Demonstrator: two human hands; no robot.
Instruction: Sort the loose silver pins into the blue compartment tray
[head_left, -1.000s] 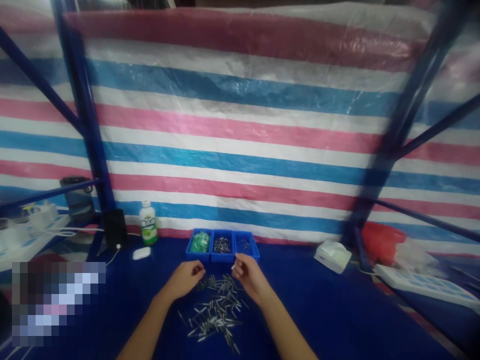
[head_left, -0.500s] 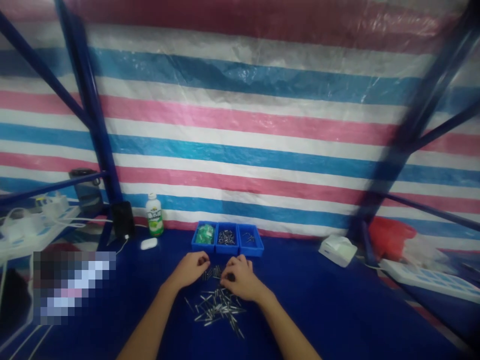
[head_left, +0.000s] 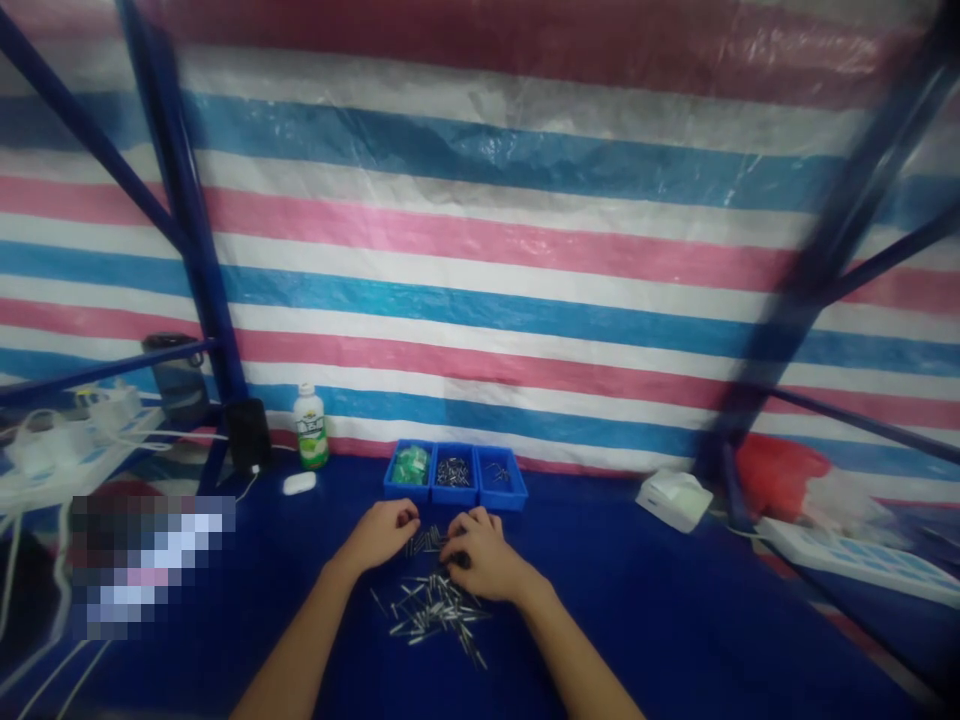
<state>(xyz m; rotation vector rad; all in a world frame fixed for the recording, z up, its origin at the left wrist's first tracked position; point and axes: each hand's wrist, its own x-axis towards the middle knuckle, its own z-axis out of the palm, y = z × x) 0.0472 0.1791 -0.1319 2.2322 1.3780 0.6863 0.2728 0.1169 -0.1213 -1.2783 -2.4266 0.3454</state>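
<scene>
Right hand (head_left: 487,560) at metal rods (head_left: 435,608); left hand (head_left: 381,533) beside them; 3 blue trays (head_left: 454,496) behind.

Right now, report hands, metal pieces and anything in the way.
Left fingers near metal pieces, right fingers at them; grip unclear. Pieces loose on blue table. Right hand hides some; blue trays beyond.

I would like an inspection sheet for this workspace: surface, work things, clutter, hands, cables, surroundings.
Surface: blue table, pins loose on it.
Work things: pins heaped; behind, three blue trays, the left with a green packet, the middle with many metal parts, the right with few.
Clutter: bottle, white case, black device, white box, red bag.
Hands: left hand and right hand at the pins, fingers curled; grip unclear.
Cables: white cables, left; power strips both sides.
Surroundings: striped sheet, blue posts.
</scene>
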